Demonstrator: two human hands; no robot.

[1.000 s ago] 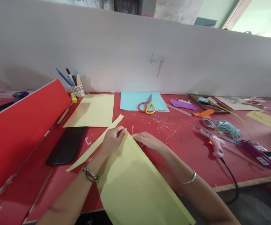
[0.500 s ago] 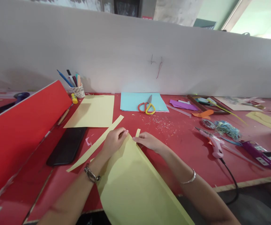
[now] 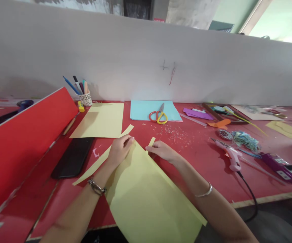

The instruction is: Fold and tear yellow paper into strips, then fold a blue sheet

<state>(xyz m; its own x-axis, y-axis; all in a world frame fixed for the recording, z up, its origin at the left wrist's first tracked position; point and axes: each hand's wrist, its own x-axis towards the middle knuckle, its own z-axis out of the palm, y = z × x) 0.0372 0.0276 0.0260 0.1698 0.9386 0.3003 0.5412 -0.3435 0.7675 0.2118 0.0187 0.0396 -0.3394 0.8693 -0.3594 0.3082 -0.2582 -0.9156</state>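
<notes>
A large pale yellow paper sheet (image 3: 146,192) slants from the middle of the table down past its front edge, a narrow folded strip along its right side. My left hand (image 3: 120,147) pinches the sheet near its far left corner. My right hand (image 3: 162,150) has its fingers closed on the sheet's right folded edge, where a short end of that strip sticks out beyond the fingers. Under my left wrist lies a loose yellow paper strip (image 3: 92,171). Scissors (image 3: 158,115) with red and yellow handles rest on blue paper (image 3: 142,108) beyond my hands.
To the left are a red board (image 3: 29,135), a black phone (image 3: 72,158), another yellow sheet (image 3: 100,118) and a pen cup (image 3: 85,99). A pink glue gun (image 3: 230,157), yarn bundle (image 3: 244,140) and purple box (image 3: 279,165) lie right. A white partition (image 3: 105,60) stands behind.
My hands have moved slightly apart, the left to the left and the right to the right. The sheet has turned a little, its near right corner now showing.
</notes>
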